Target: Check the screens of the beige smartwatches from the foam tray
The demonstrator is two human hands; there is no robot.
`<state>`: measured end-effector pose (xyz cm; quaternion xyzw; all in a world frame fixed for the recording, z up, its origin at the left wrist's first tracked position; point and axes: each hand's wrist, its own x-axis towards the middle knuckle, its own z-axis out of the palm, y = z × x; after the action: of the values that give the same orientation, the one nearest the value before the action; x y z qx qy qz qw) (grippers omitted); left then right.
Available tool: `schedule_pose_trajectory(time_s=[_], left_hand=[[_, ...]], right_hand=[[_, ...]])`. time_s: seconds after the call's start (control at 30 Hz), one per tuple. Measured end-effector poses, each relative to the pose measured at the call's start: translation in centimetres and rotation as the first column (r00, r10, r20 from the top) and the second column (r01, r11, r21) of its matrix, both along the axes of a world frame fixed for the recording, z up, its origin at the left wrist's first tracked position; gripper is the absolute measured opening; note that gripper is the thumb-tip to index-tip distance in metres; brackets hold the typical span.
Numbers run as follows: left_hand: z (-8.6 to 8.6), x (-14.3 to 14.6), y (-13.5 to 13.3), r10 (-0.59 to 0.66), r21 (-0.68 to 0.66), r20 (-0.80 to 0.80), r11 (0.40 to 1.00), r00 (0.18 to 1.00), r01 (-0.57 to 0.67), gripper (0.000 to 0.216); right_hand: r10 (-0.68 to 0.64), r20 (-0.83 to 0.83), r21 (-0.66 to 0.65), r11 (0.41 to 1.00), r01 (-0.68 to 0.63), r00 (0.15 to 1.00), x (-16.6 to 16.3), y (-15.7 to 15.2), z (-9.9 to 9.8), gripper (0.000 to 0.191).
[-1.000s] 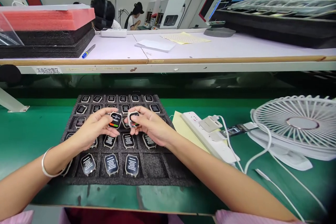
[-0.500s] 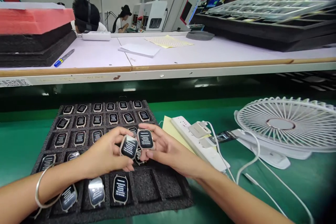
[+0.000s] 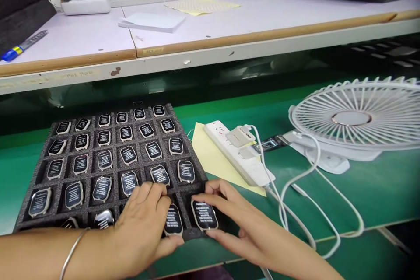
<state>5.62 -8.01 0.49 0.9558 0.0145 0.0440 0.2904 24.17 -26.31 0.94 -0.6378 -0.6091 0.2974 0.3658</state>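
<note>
Green matting covers the bench, with a white shelf running across behind it and a person seated far off at the back. On the mat lies a dark foam tray of small watch bodies in rows, faces up. Both hands are down at its near edge — the left hand lies over the front row with its fingers bent, touching one watch, while the right hand holds a second watch between thumb and fingers at the corner pocket. Each watch lies with its long side pointing away from the person. The two sit side by side, one hand to each, the hands nearly touching. To the right are a yellow sheet, a power strip, white cables and a fan.
</note>
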Motion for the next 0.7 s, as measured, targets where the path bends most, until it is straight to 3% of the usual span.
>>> schedule_pose_trajectory(time_s=[0.13,0.2,0.23,0.3,0.37,0.4,0.43,0.5,0.53,0.6,0.63,0.7], left_hand=[[0.3,-0.5,0.1,0.012,0.103,-0.004,0.995,1.000,-0.012,0.107],[1.5,-1.1,0.8,-0.017,0.079,0.026,0.997,1.000,0.015,0.127],[2.4,-1.6,1.6,-0.034,0.066,0.050,0.997,0.998,0.030,0.126],[4.2,-3.2,4.1,0.029,0.124,0.128,0.991,0.991,-0.045,0.064],[5.7,-5.9,7.5,0.244,0.235,0.202,0.928,0.948,-0.289,0.045],[6.2,-7.7,9.3,0.288,0.282,0.176,0.901,0.941,-0.329,0.037],[6.4,-9.7,11.0,0.460,0.281,0.184,0.822,0.869,-0.495,0.032],[5.9,-14.1,13.4,0.674,0.252,0.167,0.677,0.720,-0.692,0.039],[5.2,-16.4,14.0,0.770,0.200,0.088,0.608,0.632,-0.768,0.047],[2.9,-20.4,14.2,0.859,0.031,-0.069,0.510,0.507,-0.860,0.088],[1.5,-22.2,13.7,0.842,-0.107,-0.195,0.491,0.502,-0.865,0.099],[-1.0,-25.0,12.5,0.797,-0.308,-0.209,0.496,0.566,-0.812,0.078]], right_hand=[[0.043,0.012,0.004,0.999,-0.043,0.999,0.6,0.3,0.3,0.044],[0.027,0.029,-0.029,0.999,-0.026,0.999,0.9,0.0,0.7,0.053],[0.013,0.021,-0.035,0.999,-0.012,1.000,1.0,-0.2,0.8,0.057],[-0.036,-0.005,-0.023,0.999,0.036,0.999,1.4,-0.5,0.6,0.054],[-0.126,0.019,-0.002,0.992,0.126,0.992,2.0,-0.5,-0.1,0.040],[-0.159,0.064,0.041,0.987,0.157,0.985,2.3,-0.2,-0.6,0.037],[-0.173,0.064,0.057,0.984,0.170,0.983,2.6,0.2,-1.1,0.038],[-0.172,-0.027,-0.094,0.981,0.169,0.985,3.1,1.4,-1.9,0.050],[-0.270,-0.044,-0.154,0.953,0.261,0.962,3.3,2.0,-2.3,0.060],[-0.399,-0.048,-0.224,0.898,0.379,0.916,3.6,2.8,-2.9,0.072],[-0.410,-0.052,-0.233,0.892,0.388,0.911,3.8,2.9,-3.3,0.074],[-0.375,-0.071,-0.228,0.908,0.351,0.924,4.1,3.0,-4.3,0.075]])
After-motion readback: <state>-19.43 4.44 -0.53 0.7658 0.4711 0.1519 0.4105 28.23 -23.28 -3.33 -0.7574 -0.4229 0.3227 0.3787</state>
